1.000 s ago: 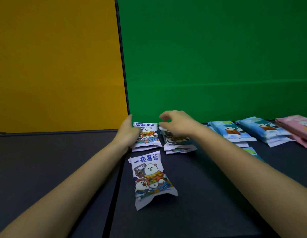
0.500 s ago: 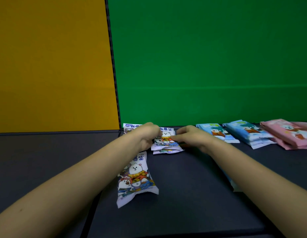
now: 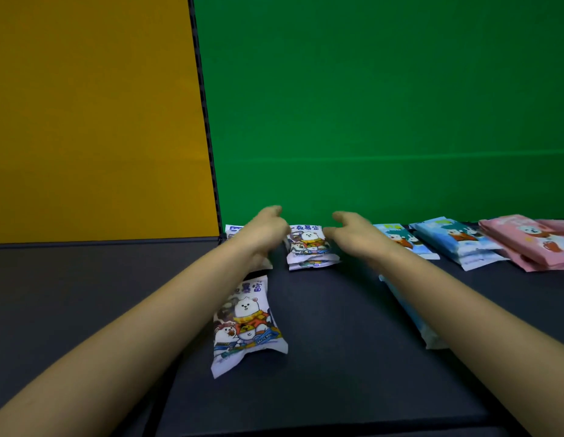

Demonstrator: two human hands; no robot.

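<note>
On dark matte counter (image 3: 337,389): pink foil packet stack (image 3: 523,241) and light-blue foil packet stacks (image 3: 454,244) sorted at right rear. At centre rear, stack of white cartoon-bear foil packets (image 3: 309,247), judged nearly complete. Outstanding: loose white cartoon-bear foil packet (image 3: 246,320), near front. Flanking the stack, left hand (image 3: 265,234) and right hand (image 3: 353,236); fingers (image 3: 339,216) loosely spread, gripping nothing

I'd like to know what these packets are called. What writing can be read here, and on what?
"一夜暴富": top edge of the stacked white bear packet.
"暴富": top of the near white bear packet; the rest is hidden.
Its small lower print: too small to read.
far left packet: blurred.
blue packets, pink packets: lettering blurred.
</note>
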